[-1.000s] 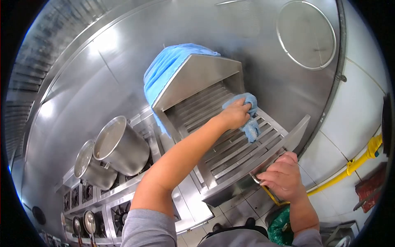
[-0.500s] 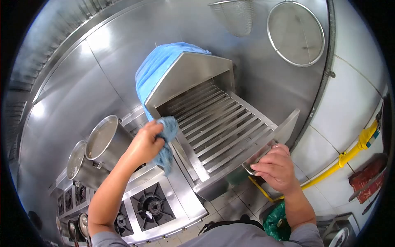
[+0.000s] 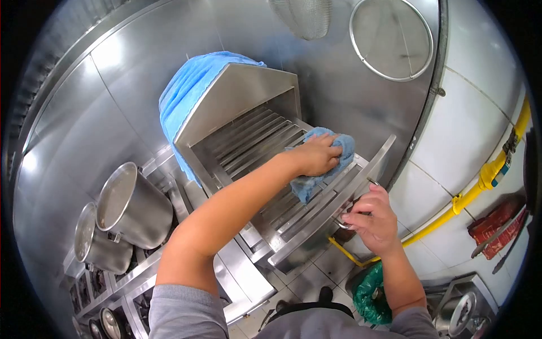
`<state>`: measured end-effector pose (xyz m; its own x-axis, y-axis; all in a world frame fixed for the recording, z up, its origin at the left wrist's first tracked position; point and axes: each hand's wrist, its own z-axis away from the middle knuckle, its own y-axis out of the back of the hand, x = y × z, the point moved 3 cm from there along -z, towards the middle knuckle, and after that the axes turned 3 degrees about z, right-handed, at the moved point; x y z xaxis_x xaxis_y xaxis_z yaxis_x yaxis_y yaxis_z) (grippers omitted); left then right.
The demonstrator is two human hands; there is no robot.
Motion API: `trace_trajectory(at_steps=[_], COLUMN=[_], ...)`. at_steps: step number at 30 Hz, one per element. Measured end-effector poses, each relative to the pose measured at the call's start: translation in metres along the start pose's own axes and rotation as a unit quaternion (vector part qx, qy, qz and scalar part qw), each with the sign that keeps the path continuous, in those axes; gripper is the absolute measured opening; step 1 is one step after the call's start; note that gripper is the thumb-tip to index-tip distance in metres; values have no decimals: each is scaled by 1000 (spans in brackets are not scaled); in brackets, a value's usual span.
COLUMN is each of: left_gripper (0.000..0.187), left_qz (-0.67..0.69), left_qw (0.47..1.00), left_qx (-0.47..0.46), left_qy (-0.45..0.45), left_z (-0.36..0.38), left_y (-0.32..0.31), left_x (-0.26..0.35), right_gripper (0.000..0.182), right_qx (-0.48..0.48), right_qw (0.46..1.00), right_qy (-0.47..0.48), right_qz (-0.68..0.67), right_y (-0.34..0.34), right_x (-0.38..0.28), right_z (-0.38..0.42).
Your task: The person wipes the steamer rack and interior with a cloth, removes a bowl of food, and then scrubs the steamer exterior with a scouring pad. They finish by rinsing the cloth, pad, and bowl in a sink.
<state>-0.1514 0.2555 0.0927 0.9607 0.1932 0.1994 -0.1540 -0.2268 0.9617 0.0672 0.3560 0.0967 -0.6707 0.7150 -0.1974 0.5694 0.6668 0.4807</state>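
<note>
My left hand (image 3: 320,155) presses a damp-looking blue cloth (image 3: 342,164) onto the slatted metal rack (image 3: 248,139), towards its right side. The cloth bunches under and around my fingers. This rack sits in a pulled-out steel drawer, whose front panel (image 3: 372,162) faces me. My right hand (image 3: 372,219) has its fingers curled round the wire-like metal handle (image 3: 342,225) on that panel. Behind the rack rises the slanted steel hood (image 3: 240,96) of the unit, with a lighter blue towel (image 3: 189,93) draped over its back.
Two steel pots (image 3: 135,206) stand on the stove to the left. A strainer (image 3: 305,17) and a round mesh screen (image 3: 392,37) hang on the back wall. At right runs a yellow pipe (image 3: 437,230); below is a bin with a green bag (image 3: 372,294).
My left hand has swung with the cloth from beside the rack's left edge onto its right part. My right hand stays on the handle. The view has shifted somewhat.
</note>
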Motion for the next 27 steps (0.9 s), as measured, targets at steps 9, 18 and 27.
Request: trace_trajectory(at_steps=[9, 18, 27], left_gripper=[24, 17, 25], left_qz=[19, 31, -247], left_qw=[995, 998, 913], left_qx=[-45, -2, 107], left_qy=[89, 51, 306], left_z=[174, 132, 96], left_y=[71, 50, 71], left_x=[65, 45, -46], right_gripper=[26, 21, 29], right_qx=[8, -3, -2], right_qw=[1000, 1000, 1000], right_qy=[-3, -17, -9], right_qz=[-2, 15, 19], right_y=[-1, -6, -2], right_x=[-4, -1, -5], right_z=[1, 4, -1])
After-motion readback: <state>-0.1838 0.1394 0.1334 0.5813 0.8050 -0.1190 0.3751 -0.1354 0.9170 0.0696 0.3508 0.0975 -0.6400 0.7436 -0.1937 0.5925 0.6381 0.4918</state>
